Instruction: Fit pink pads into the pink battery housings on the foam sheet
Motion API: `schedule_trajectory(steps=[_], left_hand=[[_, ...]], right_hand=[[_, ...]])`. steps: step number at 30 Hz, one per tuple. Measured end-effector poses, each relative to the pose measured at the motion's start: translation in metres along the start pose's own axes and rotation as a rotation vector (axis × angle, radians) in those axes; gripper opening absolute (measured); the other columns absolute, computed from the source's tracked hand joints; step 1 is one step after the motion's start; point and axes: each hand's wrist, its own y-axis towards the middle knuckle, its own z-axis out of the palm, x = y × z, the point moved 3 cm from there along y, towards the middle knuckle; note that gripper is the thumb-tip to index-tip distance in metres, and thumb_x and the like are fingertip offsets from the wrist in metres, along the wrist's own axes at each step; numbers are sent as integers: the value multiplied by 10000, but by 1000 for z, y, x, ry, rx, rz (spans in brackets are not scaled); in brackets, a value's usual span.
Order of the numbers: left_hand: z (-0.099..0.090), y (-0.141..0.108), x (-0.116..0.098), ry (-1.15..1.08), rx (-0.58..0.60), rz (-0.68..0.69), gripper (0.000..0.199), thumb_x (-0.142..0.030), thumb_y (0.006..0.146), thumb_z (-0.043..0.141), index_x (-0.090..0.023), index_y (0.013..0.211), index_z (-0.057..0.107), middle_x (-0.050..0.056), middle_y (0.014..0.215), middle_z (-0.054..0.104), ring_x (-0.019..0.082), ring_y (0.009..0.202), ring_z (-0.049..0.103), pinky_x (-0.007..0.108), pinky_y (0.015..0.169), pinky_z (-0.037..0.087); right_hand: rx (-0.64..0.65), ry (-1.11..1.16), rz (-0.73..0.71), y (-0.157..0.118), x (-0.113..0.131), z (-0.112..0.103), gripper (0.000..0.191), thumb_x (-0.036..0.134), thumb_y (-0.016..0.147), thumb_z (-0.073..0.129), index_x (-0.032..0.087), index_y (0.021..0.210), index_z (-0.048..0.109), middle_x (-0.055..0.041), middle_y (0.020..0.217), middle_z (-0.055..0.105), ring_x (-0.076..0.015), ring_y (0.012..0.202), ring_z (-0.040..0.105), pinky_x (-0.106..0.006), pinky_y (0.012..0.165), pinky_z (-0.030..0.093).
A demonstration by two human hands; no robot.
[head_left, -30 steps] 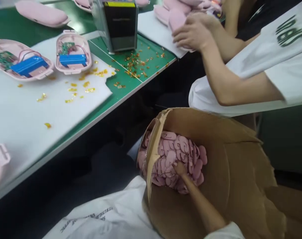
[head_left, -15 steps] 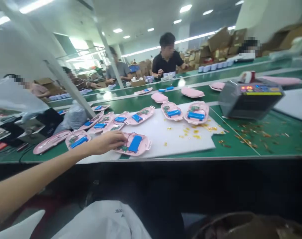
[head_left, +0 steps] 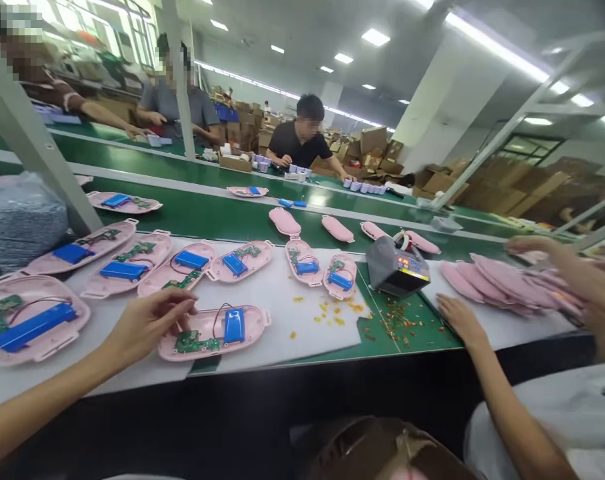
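My left hand (head_left: 155,321) reaches in from the left, its fingers bent and closed at the far left rim of a pink plastic shell (head_left: 252,328). Where exactly the fingertips grip is partly hidden. The shell lies open side up, holding a green circuit board (head_left: 195,341) at the left and a blue battery pack (head_left: 234,325) at the right, joined by a thin dark wire. My right hand is not in view. Similar shells with boards and batteries lie around my hand, among them a large one (head_left: 77,313) to its left and another (head_left: 202,250) just behind it.
Yellow scraps (head_left: 327,310) lie on a white foam sheet (head_left: 292,340). A grey tape dispenser (head_left: 392,267) stands further right. A co-worker's hand (head_left: 460,317) rests near stacked pink covers (head_left: 502,280). A metal post (head_left: 47,127) rises at left; a brown box (head_left: 377,447) sits below the bench.
The view has swung right, bringing the neighbouring co-worker's arms and the stacked covers into sight. My left hand stays at the left end of the same shell.
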Motion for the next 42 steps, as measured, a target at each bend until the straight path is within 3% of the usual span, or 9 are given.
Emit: schedule_trajectory(steps=[6, 10, 13, 16, 21, 27, 31, 37, 42], left_hand=[[-16, -6, -9, -189, -7, 166, 348, -512, 875, 613, -165, 867, 642, 19, 684, 665, 164, 533, 661, 237, 501, 538], [-27, 0, -12, 50, -240, 596, 197, -283, 967, 555, -183, 885, 704, 91, 1008, 669, 183, 908, 674, 281, 755, 573], [-30, 2, -12, 308, -376, 744, 166, -180, 954, 566, -183, 882, 716, 116, 1149, 629, 234, 1093, 596, 399, 936, 527], [-33, 3, -15, 406, -321, 728, 162, -118, 927, 574, -165, 862, 715, 126, 1211, 618, 269, 1123, 578, 495, 1012, 474], [-41, 11, -13, 28, 154, 500, 78, -178, 870, 693, -209, 828, 750, 84, 1384, 512, 256, 1237, 559, 394, 1018, 515], [-30, 16, 11, -112, -97, 451, 147, -216, 953, 539, -171, 906, 670, 117, 1231, 624, 210, 1019, 667, 344, 831, 581], [-17, 19, 25, -465, -12, 106, 353, -254, 808, 739, -199, 1092, 537, 68, 1039, 694, 148, 737, 686, 237, 609, 566], [-17, 22, 22, -497, 13, -20, 363, -285, 744, 753, -194, 1024, 539, 30, 886, 694, 151, 698, 690, 218, 586, 557], [-18, 19, 15, -402, -25, -39, 432, -435, 715, 771, -185, 996, 559, 36, 893, 702, 170, 715, 693, 246, 637, 581]], right_hand=[[188, 171, -160, -133, 133, 96, 438, 551, 866, 576, 219, 1105, 734, -97, 1117, 718, -296, 1036, 683, -411, 849, 594], [450, 257, -419, -131, 223, 178, 296, 386, 958, 517, 245, 1091, 740, -56, 1075, 736, -207, 957, 701, -294, 802, 578], [528, 282, -556, -120, 258, 206, 261, 318, 971, 510, 276, 1092, 737, -24, 1056, 742, -181, 943, 705, -259, 777, 568], [441, 274, -546, -118, 265, 208, 237, 303, 959, 537, 269, 1083, 736, -15, 1017, 746, -168, 885, 705, -246, 742, 560], [362, 267, -422, -123, 261, 213, 225, 357, 934, 574, 242, 1017, 749, -29, 963, 741, -180, 861, 689, -268, 730, 545], [416, 349, -230, -119, 243, 223, 291, 456, 864, 648, 215, 991, 752, -66, 993, 732, -215, 896, 675, -301, 735, 529], [458, 369, -157, -112, 236, 225, 344, 489, 860, 637, 192, 1010, 725, -85, 1004, 726, -235, 912, 676, -335, 759, 527], [436, 40, -608, -114, 282, 253, 386, 506, 837, 649, 203, 1072, 689, -80, 1071, 723, -270, 988, 660, -516, 1106, 341], [656, -168, -652, -122, 310, 278, 166, 345, 779, 665, 192, 730, 624, -22, 738, 685, -191, 743, 639, -327, 843, 469]])
